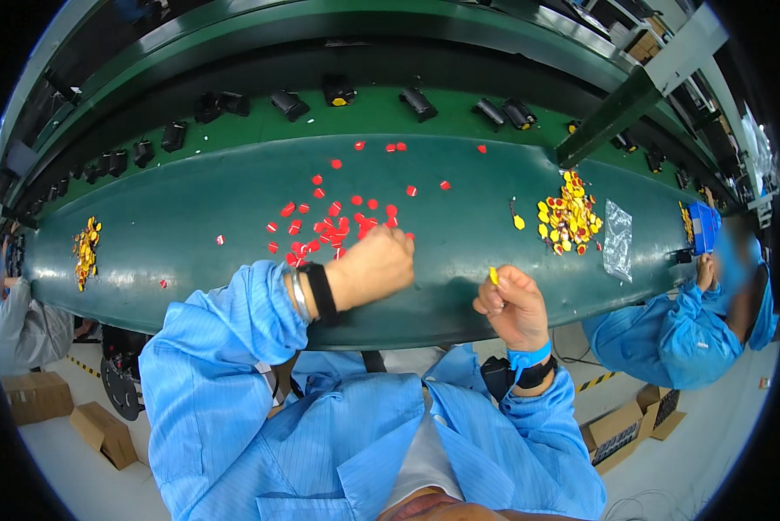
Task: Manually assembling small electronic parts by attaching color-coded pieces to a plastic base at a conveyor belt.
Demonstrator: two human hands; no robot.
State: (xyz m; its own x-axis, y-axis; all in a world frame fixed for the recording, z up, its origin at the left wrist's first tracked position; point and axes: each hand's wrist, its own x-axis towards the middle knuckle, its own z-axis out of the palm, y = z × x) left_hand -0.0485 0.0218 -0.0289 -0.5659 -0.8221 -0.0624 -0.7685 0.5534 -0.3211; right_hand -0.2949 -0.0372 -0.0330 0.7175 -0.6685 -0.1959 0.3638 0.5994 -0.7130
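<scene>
My left hand [378, 267], with a black band and a bracelet at the wrist, is curled closed at the near right edge of a scatter of small round red discs [331, 227]. Its fingertips are turned away, so whatever they pinch is hidden. To the right, over the table's near edge, my right hand [516, 308] pinches a small yellow piece [493, 275] between thumb and fingers. A blue strap and a black band circle that wrist. Beyond this hand lies a heap of yellow and red pieces [570, 213], with a single yellow piece [518, 222] beside it.
A clear plastic bag [617, 239] lies right of the heap on the green table [442, 234]. Another yellow pile [86, 252] sits far left. Black devices [417, 103] line the green strip behind. A green post [611, 117] rises back right. Co-workers sit at both sides.
</scene>
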